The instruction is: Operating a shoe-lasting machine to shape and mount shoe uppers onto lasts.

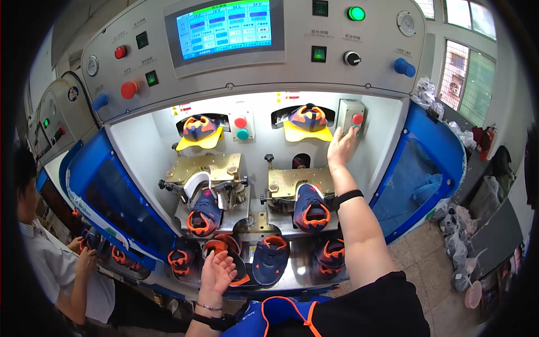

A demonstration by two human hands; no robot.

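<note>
My right hand (342, 147) reaches up to the button box (352, 110) at the right of the machine's lit bay. Its fingers are stretched out over the green button, below the red one. My left hand (218, 272) is held palm up with loosely bent fingers, holding nothing, in front of the orange-lined shoes on the ledge. Near it stands a navy shoe upper (270, 261). Two navy and orange uppers, a left one (205, 213) and a right one (310, 208), sit at the lower clamps. Above them, a left upper (199, 129) and a right upper (307, 118) sit on yellow-edged forms.
Over the bay runs a grey control panel with a screen (224, 31) and knobs. Blue side doors flank it, the left door (120, 191) and the right door (418, 168). At far left a person (62, 269) handles a shoe. Plastic bags (457, 247) lie along the right.
</note>
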